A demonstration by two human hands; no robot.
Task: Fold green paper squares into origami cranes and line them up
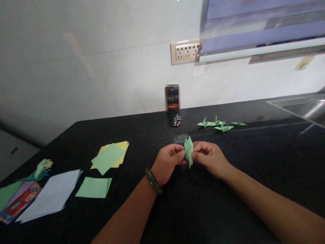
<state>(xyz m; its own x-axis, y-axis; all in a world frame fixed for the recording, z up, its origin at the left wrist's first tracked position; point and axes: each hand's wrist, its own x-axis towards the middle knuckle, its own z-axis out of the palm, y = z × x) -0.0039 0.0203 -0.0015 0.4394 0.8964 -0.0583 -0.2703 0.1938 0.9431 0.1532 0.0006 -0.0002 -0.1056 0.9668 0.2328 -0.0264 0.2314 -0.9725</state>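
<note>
1. Black speckled countertop (228, 203) runs along a pale tiled wall (101, 67); a beige socket strip (186, 52) is set into the wall, and the edge of a steel sink (302, 106) shows at far right.
2. Left hand (167, 163), with a dark bangle (153, 181) on the wrist, has its fingers curled and pinches the left edge of a folded green paper piece (189, 151).
3. Right hand (210, 156) is likewise closed in a pinch on the piece's right edge. Both hands hold it just above the counter, at centre.
4. Held piece stands roughly upright: long axis near vertical, a pointed tip down toward the counter, split points up.
5. Finished green paper cranes (218, 124) lie in a loose group beyond the hands, near the wall.
6. Loose sheets lie well to the left: a green square on yellow sheets (109, 157), a single green sheet (93, 187), a white sheet (52, 196), and a printed packet (20, 201) whose lettering is too small to read.
</note>
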